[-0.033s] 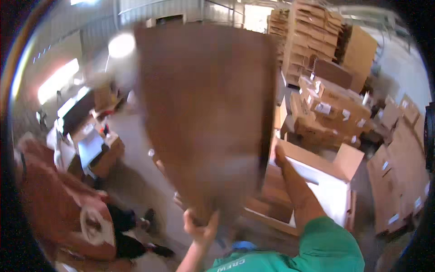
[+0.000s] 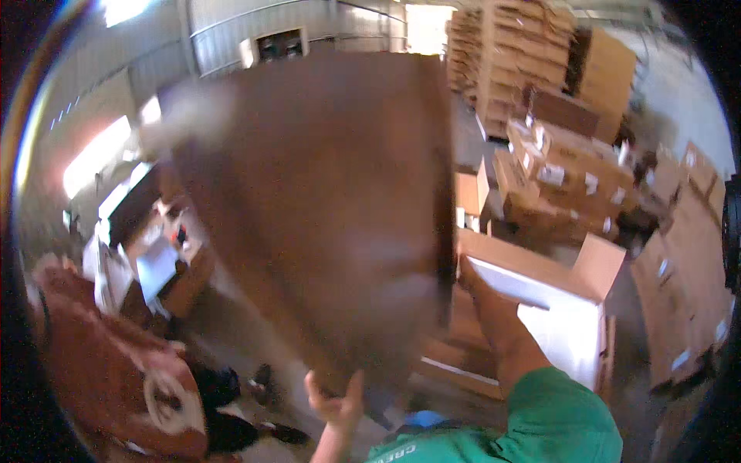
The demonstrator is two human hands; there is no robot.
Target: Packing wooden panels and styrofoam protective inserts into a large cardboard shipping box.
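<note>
A large dark brown panel [image 2: 316, 193] stands raised in front of me, tilted and blurred by motion, blocking much of the middle. My left hand [image 2: 337, 405] grips its lower end, thumb and fingers spread around the edge. On the other side, my right arm reaches up to the panel's right edge, where my right hand [image 2: 468, 274] holds it; its fingers are mostly hidden. Below my right forearm sits an open cardboard box [image 2: 525, 258] with white lining and brown pieces [image 2: 463, 347] inside.
At left, close by, is a person in a reddish-brown top [image 2: 108, 363]. Beyond them stands a cluttered workbench [image 2: 147, 255]. Taped cartons [image 2: 571, 177] lie to the right, with tall cardboard stacks [image 2: 525, 62] behind and flat cartons [image 2: 687, 285] at far right.
The panel has swung left, its upper left corner farther out and lower. Both my hands have stayed on it, shifting slightly.
</note>
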